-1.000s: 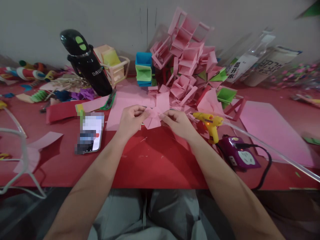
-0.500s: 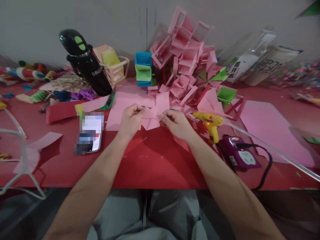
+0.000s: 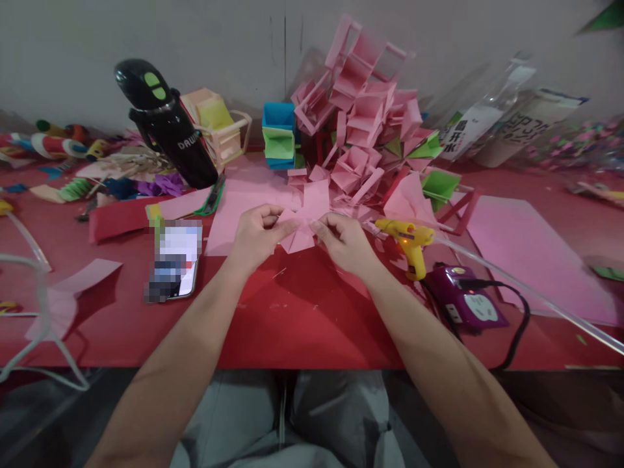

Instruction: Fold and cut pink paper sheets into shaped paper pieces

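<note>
A folded pink paper piece [image 3: 298, 240] with flaps spreading outward is held between both hands, just above the red tabletop. My left hand [image 3: 258, 235] pinches its left side, thumb pressed toward the centre. On the opposite side, my right hand [image 3: 340, 237] grips the paper between thumb and fingers. One flap [image 3: 318, 195] points away from me, toward the paper pile. Behind the left hand lies a flat pink sheet [image 3: 221, 234]. A yellow hot glue gun [image 3: 407, 237] rests to the right of my right hand.
Several pink paper chair-like models [image 3: 365, 110] are heaped at the back. A black bottle [image 3: 178, 136] stands left, behind a phone [image 3: 178, 260]. The glue gun's neighbour is a purple power box [image 3: 470, 299] with a black cord. Pink card [image 3: 536, 253] lies far right.
My left thumb has slid right, toward the middle of the pink paper, and the paper's flaps have turned slightly. The right hand keeps nearly the same position.
</note>
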Motion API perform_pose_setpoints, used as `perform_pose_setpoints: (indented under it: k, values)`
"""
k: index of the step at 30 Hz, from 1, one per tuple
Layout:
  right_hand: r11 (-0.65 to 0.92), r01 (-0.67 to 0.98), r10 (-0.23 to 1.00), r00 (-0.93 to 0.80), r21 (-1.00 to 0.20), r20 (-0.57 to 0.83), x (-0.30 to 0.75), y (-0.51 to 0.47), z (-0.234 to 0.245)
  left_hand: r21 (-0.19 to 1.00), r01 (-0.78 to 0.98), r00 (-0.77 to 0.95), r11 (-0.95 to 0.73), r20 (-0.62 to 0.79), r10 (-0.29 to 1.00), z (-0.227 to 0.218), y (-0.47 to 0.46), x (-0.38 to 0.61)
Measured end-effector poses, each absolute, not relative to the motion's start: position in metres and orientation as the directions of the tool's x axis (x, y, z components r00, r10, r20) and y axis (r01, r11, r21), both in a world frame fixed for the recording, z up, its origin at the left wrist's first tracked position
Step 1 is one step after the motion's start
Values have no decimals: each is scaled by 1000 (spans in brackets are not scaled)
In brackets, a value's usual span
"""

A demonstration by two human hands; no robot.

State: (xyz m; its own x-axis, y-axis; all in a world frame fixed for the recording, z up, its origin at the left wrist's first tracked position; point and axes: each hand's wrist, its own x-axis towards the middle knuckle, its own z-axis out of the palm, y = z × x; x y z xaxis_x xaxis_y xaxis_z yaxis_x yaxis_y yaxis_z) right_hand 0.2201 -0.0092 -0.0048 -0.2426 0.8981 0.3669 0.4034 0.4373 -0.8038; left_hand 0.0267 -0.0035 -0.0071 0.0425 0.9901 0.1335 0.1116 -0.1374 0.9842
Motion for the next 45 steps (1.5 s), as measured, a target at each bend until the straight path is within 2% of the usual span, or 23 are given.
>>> perform_pose_setpoints:
  k: [9, 17, 24, 32, 39, 45]
  values:
    - [347, 257, 922, -270, -902, 277, 216, -11, -3, 976, 155, -9, -155, 158, 987, 2, -10, 33]
    - [388, 301, 915, -240, -871, 324, 218, -9, -5, 974, 120, 120, -192, 177, 977, 2, -11, 37]
    - [383, 265, 911, -268, -885, 314, 217, -10, -3, 982, 91, 92, -168, 159, 983, 5, -12, 36]
    - [398, 337, 916, -195, -853, 351, 218, -9, -3, 985, 102, 33, -140, 137, 990, -3, -6, 29]
    - [401, 347, 916, -187, -848, 356, 219, -10, -1, 989, 58, 63, -137, 133, 989, -5, -6, 28]
    - [394, 338, 919, -172, -855, 355, 221, -9, 0, 983, 95, 53, -155, 150, 987, -5, -6, 26]
